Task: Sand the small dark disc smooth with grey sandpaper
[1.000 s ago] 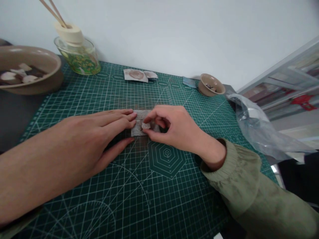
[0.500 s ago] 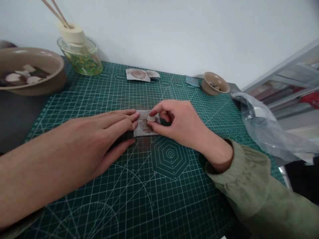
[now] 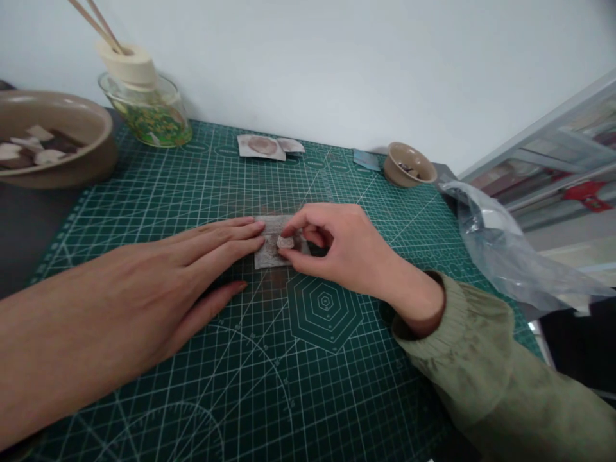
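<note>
A grey, brown-stained sheet (image 3: 264,258) lies flat on the green cutting mat (image 3: 332,398). My left hand (image 3: 178,269) rests palm down with fingers stretched, its fingertips on the sheet's left edge and the thumb a little apart on the mat. Between the thumb and index finger of my right hand (image 3: 341,250) is a small pale piece (image 3: 285,242) with a patterned face, held against the middle of the sheet. The other fingers of my right hand are curled in and partly hidden.
At the left stand a large brown bowl (image 3: 103,125) of light and dark pieces and a glass diffuser (image 3: 154,122) with sticks. Stained papers (image 3: 260,147), a blue packet (image 3: 366,160) and a small bowl (image 3: 397,173) lie along the back. Clear plastic (image 3: 500,244) hangs at the right.
The view has shifted slightly. My right hand has moved the small piece a little toward my left hand and tilted it, showing more of its patterned face. My left hand still presses the sheet's edge.
</note>
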`<state>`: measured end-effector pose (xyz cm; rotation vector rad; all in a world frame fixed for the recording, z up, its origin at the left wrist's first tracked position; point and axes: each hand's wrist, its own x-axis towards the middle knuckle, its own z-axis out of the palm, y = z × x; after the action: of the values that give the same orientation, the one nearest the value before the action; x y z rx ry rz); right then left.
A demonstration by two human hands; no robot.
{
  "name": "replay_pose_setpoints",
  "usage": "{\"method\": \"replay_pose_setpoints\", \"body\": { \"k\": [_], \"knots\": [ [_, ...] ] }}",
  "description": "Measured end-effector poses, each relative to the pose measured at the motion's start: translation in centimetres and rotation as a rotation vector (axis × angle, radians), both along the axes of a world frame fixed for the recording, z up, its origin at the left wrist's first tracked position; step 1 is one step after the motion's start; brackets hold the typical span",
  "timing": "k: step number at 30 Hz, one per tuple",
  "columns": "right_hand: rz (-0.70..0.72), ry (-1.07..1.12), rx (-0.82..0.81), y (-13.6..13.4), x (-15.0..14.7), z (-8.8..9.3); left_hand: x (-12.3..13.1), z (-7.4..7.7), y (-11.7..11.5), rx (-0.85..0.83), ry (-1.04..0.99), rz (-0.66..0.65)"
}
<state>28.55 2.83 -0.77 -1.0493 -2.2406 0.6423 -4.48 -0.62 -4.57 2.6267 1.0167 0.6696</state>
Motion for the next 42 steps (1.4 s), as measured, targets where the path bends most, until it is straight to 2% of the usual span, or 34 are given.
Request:
{"method": "replay_pose_setpoints", "body": {
  "k": [4, 9, 13, 14, 16, 18, 21, 23, 26, 29, 35, 42],
  "knots": [
    [-0.064, -0.001, 0.025, 0.0, -0.1, 0.0, 0.8, 0.2, 0.2, 0.162, 0.042, -0.058],
    [0.05, 0.007, -0.016, -0.1, -0.4, -0.1, 0.6, 0.2, 0.0, 0.147, 0.065, -0.043],
    [-0.08, -0.025, 0.001, 0.2, 0.0, -0.1, 0.6, 0.5, 0.1, 0.144, 0.045, -0.047],
    [-0.091, -0.021, 0.018, 0.3, 0.0, -0.1, 0.7, 0.6, 0.3, 0.145, 0.055, -0.085],
    [-0.005, 0.026, 0.014, 0.3, -0.4, 0.0, 0.7, 0.7, 0.6, 0.162, 0.03, -0.095],
    [0.022, 0.177, -0.081, 0.0, -0.8, 0.1, 0.8, 0.9, 0.9, 0.137, -0.005, -0.051],
    [-0.073, 0.478, -0.345, -0.6, -1.2, 0.5, 1.5, 1.8, 0.8, -0.016, -0.091, -0.035],
    [-0.021, 0.641, -0.459, -0.9, -1.3, 0.5, 2.2, 2.6, 0.5, -0.03, -0.198, 0.021],
    [0.132, 0.699, -0.555, -1.0, -1.6, 0.2, 3.5, 3.6, 0.0, -0.027, -0.376, 0.06],
    [0.221, 0.685, -0.554, -1.1, -1.9, -0.1, 4.0, 4.2, -0.4, -0.052, -0.458, 0.047],
    [0.312, 0.672, -0.546, -1.3, -2.0, -0.2, 3.7, 4.7, -1.1, -0.016, -0.535, 0.052],
    [0.317, 0.6, -0.491, -1.5, -1.8, -0.2, 4.1, 4.9, -1.3, 0.011, -0.576, 0.038]
  ]
}}
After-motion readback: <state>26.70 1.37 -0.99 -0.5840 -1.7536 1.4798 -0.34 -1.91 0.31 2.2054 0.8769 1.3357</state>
